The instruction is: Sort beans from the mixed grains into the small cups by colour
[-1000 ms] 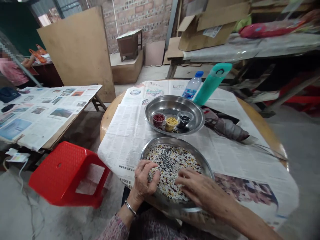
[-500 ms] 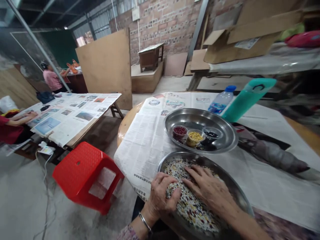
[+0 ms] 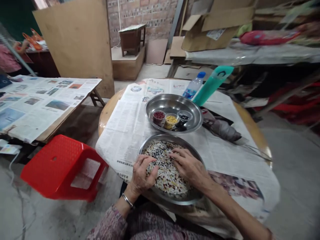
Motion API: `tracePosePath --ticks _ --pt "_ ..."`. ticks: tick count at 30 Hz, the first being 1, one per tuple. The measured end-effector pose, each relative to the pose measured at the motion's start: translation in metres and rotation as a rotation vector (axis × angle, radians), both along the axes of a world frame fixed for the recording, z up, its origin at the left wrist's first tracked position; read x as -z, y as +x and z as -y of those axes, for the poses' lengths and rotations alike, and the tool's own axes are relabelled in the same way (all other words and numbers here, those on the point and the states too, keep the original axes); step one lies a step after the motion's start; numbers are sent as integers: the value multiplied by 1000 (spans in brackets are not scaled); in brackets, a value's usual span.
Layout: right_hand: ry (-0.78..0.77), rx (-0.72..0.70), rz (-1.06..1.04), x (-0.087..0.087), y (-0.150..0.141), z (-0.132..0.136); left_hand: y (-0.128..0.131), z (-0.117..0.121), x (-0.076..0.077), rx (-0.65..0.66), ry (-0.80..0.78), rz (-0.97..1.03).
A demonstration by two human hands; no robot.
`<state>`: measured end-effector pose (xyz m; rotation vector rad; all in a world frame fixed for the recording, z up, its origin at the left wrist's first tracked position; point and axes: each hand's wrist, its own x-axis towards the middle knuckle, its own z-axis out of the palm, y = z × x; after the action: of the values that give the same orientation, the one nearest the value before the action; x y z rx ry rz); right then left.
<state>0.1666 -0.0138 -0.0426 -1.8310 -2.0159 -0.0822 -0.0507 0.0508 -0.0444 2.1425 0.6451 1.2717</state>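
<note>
Resting our relaxed, unclenched left fingers [image 3: 147,163] and right fingers [image 3: 178,155] on mixed beans [image 3: 165,175] in a steel plate [image 3: 170,136], another plate [image 3: 172,101] at twelve o'clock

Soft, even indoor light fills the scene, with a faint glare along the rim of the steel tray [image 3: 167,136] and only weak shadows beneath it; wide-angle distortion bends the frame's edges, where detail softens into slight blur.
</note>
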Motion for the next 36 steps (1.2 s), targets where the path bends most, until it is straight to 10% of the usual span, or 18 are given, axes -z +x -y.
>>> tracePosePath --ticks 5,18,29,36 --pt "-1 143 110 12 0 3 -1 2 -4 -9 14 4" --pt "-91 -455 -21 -5 -8 45 3 3 3 -59 63 25" --pt "-58 13 15 -10 -24 -28 1 0 -2 -25 6 -19" --pt "-212 -315 -81 -15 -59 -17 -1 0 -1 -58 -2 -42"
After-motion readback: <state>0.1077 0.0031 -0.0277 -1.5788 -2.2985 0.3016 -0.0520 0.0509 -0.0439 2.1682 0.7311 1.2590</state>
